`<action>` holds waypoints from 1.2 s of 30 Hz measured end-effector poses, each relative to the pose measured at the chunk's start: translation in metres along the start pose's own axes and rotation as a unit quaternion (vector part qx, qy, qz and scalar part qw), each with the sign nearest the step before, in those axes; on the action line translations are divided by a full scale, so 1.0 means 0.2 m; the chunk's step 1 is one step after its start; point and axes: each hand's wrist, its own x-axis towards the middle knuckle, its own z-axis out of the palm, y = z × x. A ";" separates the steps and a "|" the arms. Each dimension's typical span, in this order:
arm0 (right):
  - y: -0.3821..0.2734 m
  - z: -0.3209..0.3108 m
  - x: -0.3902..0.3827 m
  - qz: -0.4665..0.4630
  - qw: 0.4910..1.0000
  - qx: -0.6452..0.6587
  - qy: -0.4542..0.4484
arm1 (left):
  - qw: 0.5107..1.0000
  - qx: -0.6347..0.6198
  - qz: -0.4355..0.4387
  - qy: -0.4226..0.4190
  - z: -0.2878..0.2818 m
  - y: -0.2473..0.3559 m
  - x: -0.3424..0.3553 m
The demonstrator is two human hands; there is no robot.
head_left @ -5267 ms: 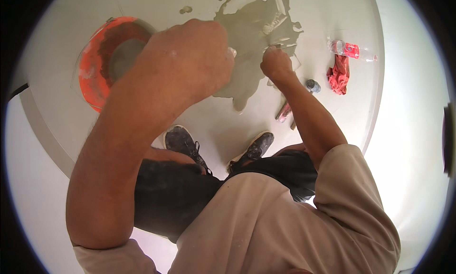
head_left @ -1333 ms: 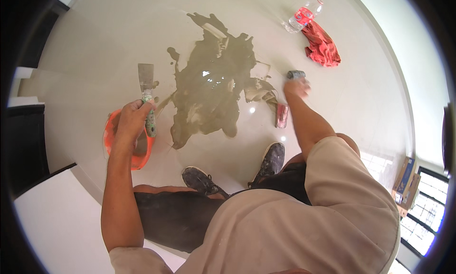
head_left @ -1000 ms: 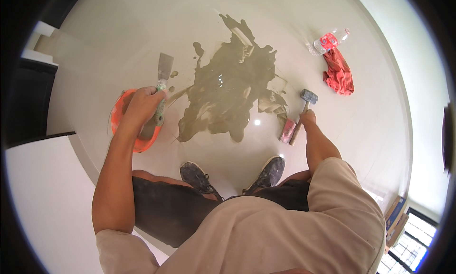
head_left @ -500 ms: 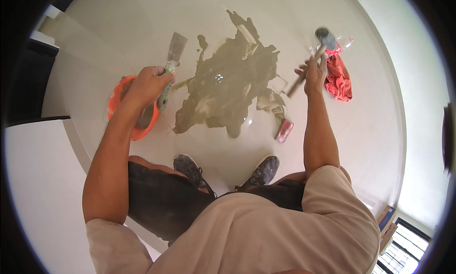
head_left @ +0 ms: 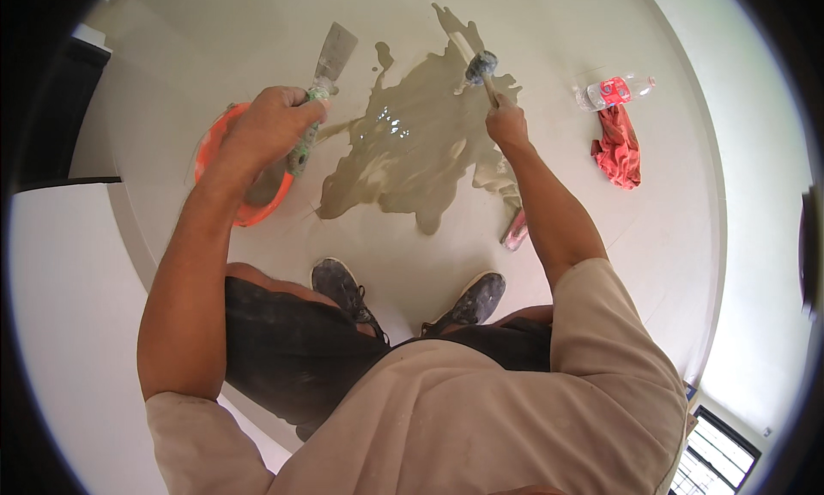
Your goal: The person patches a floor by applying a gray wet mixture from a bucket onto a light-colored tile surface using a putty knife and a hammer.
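Swung inward, the right hand (head_left: 506,123) grips a mallet (head_left: 483,64), best kept level; left hand (head_left: 270,124) holds a scraper (head_left: 334,54), slurry (head_left: 421,139) between

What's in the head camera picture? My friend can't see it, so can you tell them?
A person's left hand grips a scraper, and their right hand holds a mallet above a grey-brown puddle on a pale floor. An orange bucket sits at left; a bottle and red cloth lie at right.
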 end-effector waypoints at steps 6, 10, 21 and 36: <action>-0.18 0.01 -0.03 0.058 0.997 -0.040 -0.034 | 0.999 0.029 -0.026 0.017 -0.06 0.03 -0.10; -0.09 0.04 0.03 0.040 0.997 -0.064 -0.022 | 0.999 0.025 -0.021 0.005 -0.07 0.03 -0.09; -0.06 0.04 0.03 0.051 0.996 -0.062 -0.047 | 0.999 0.025 -0.027 0.004 -0.10 -0.03 -0.06; 0.03 0.12 0.00 -0.061 0.986 0.001 0.157 | 1.000 0.028 0.006 -0.002 -0.09 -0.07 -0.02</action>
